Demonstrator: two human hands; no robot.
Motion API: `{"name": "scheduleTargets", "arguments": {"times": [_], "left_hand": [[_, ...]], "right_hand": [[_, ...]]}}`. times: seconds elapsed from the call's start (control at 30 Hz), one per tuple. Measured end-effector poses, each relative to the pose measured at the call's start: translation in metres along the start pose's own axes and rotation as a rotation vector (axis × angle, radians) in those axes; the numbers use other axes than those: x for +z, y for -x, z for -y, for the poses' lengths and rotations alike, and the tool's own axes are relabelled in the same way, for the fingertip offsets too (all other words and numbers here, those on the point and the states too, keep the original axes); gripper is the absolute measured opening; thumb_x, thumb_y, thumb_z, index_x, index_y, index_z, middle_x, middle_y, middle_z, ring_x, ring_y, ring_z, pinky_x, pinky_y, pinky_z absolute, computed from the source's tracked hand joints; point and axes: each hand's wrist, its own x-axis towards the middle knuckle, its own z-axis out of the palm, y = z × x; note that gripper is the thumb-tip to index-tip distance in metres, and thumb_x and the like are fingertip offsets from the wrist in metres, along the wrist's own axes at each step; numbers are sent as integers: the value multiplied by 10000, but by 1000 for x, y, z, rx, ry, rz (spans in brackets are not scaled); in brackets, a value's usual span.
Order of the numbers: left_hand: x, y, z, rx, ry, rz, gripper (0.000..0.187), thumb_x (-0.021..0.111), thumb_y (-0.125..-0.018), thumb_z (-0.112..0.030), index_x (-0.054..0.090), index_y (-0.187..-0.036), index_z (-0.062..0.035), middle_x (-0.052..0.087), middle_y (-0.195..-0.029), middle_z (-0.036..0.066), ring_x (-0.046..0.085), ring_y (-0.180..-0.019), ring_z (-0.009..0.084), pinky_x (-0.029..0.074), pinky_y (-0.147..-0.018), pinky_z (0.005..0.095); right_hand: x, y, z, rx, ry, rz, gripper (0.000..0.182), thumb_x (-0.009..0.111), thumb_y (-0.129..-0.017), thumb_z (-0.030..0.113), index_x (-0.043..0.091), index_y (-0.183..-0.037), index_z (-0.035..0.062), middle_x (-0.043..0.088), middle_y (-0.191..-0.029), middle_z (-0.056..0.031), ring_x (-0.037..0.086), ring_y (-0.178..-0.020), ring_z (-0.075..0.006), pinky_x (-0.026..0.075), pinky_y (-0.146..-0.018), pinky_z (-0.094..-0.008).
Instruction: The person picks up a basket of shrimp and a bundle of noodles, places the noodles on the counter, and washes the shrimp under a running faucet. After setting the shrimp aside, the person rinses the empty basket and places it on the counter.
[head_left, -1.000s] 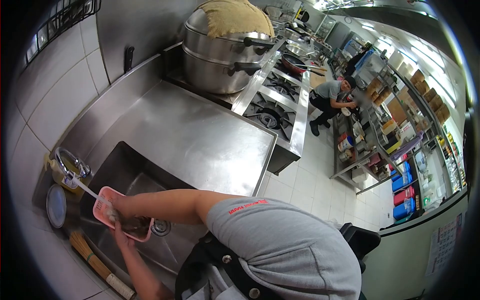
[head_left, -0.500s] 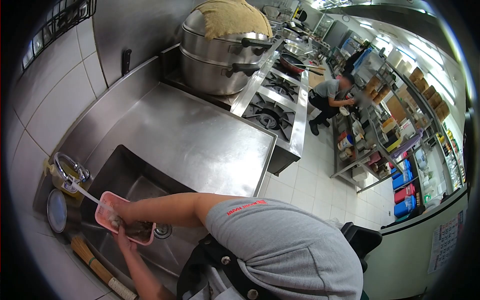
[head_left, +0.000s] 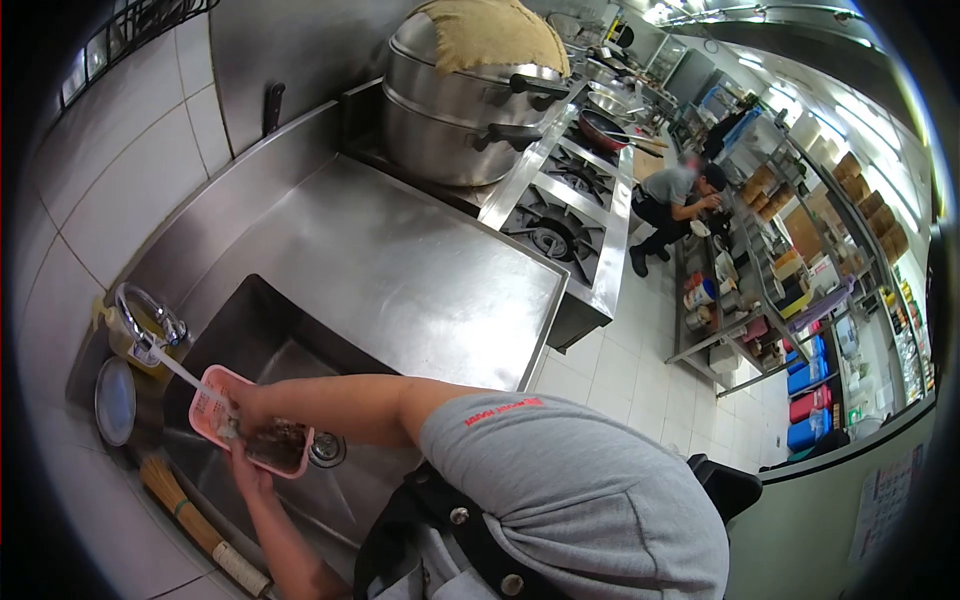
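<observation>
Over the sink [head_left: 300,355], a pink plastic basket [head_left: 212,408] is tilted under the running faucet [head_left: 150,325]. My left hand [head_left: 250,472] grips the basket's near side from below. Inside it, my right hand [head_left: 252,408] curls down among wet, dark brown and greyish pieces [head_left: 282,440], whose kind I cannot make out. A pale lump [head_left: 228,432] shows by its fingertips, which are partly hidden. Water falls into the basket's faucet-side end, beside my right hand.
A whisk-like brush [head_left: 195,515] and a round metal lid or bowl [head_left: 116,400] lie along the sink's left edge. Past the steel counter [head_left: 390,270] stand a large steamer pot [head_left: 455,125] and gas burners [head_left: 550,235]. A co-worker [head_left: 672,200] bends at the shelves.
The view has shifted slightly, so the surroundings sit a little further right. My right hand has moved slightly within the basket. The co-worker's head and hands have moved.
</observation>
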Motion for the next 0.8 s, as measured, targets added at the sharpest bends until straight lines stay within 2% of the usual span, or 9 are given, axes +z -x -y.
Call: {"name": "scheduleTargets", "arguments": {"times": [0.13, 0.23, 0.33, 0.4, 0.47, 0.5, 0.63, 0.73, 0.8], "left_hand": [[4, 2, 3, 48, -85, 46, 438, 546, -865, -153, 422, -1270, -42, 532, -1188, 137, 580, -1009, 275, 512, -818, 392], [19, 11, -5, 51, -54, 7, 392, 574, -834, -107, 481, -1208, -38, 600, -1049, 118, 600, -958, 246, 524, -778, 360], [5, -5, 11, 127, -24, -39, 497, 533, -826, -58, 376, -1296, -87, 539, -1139, 98, 571, -1003, 223, 513, -791, 339], [23, 8, 0, 177, 52, -47, 525, 520, -793, -14, 367, -1293, -60, 522, -1144, 103, 558, -997, 226, 489, -821, 326], [9, -6, 15, 221, 30, -66, 542, 514, -778, 5, 359, -1295, -52, 524, -1124, 107, 555, -983, 213, 478, -832, 316], [11, -4, 12, 208, -3, -119, 516, 505, -786, 3, 370, -1281, -52, 525, -1125, 104, 557, -983, 210, 477, -840, 323], [19, 1, 5, 177, -34, -205, 466, 486, -797, 8, 392, -1250, -42, 528, -1124, 100, 558, -983, 203, 476, -850, 336], [19, -3, 8, 179, -29, -219, 470, 487, -791, 16, 392, -1248, -36, 528, -1122, 104, 556, -982, 201, 479, -843, 338], [20, -3, 8, 182, -24, -222, 472, 490, -790, 15, 391, -1249, -37, 529, -1119, 105, 556, -983, 201, 481, -844, 340]], "right_hand": [[-7, 1, -17, -65, 115, -151, 930, 830, -543, 201, 341, -1318, 43, 555, -1115, -170, 536, -1070, -289, 432, -926, -342], [8, 3, 5, -42, 102, -117, 972, 815, -585, 187, 268, -1375, 37, 537, -1139, -184, 540, -1049, -286, 443, -911, -346], [6, 1, 2, -218, 100, -135, 803, 800, -602, 188, 388, -1267, 6, 555, -1117, -191, 550, -1045, -287, 444, -899, -349], [7, -3, -1, -346, 111, -162, 695, 789, -614, 189, 467, -1195, -14, 567, -1103, -196, 556, -1043, -288, 445, -891, -351], [10, -3, -3, -318, 214, -200, 585, 777, -617, 178, 544, -1110, -34, 578, -1076, -208, 568, -1028, -298, 445, -883, -352], [10, -6, -5, -351, 332, -231, 587, 765, -623, 150, 517, -1120, -39, 569, -1074, -220, 563, -1035, -310, 445, -881, -350], [14, -7, -9, -334, 266, -248, 564, 724, -636, 39, 492, -1144, -39, 532, -1117, -237, 528, -1073, -356, 429, -921, -373], [17, -9, -13, -325, 262, -289, 558, 725, -634, 36, 494, -1138, -33, 530, -1113, -243, 530, -1061, -366, 431, -917, -379], [16, -8, -14, -319, 287, -282, 552, 728, -643, 63, 484, -1134, -4, 535, -1099, -225, 541, -1048, -332, 437, -896, -359]]}}
